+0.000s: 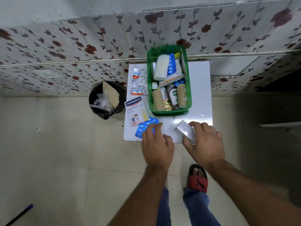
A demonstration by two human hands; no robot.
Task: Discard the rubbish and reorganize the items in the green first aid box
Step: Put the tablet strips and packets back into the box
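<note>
Floral-patterned wall panels are seen behind a small white table [200, 88] set on a pale tiled floor. Far left of both hands, a black-lined bin [104, 99] is noted on the floor, holding a brown paper piece and crumpled clear plastic. Beyond the left hand [157, 145], silver pill strips [138, 82] and a Hansaplast box [136, 110] are laid on the table's left edge. A blue blister strip [145, 126] is pressed under the left hand's spread fingertips; its near end is hidden by the hand. Ahead of both hands, the green first aid box [169, 112] is seen open, holding a gauze roll [160, 66], tan bottles, a Dettol bottle and further blue strips; the deeper items cannot be made out. A small white carton [185, 128] is gripped by the curled fingers of the right hand [205, 144]; its print is unreadable and its near part is covered.
</note>
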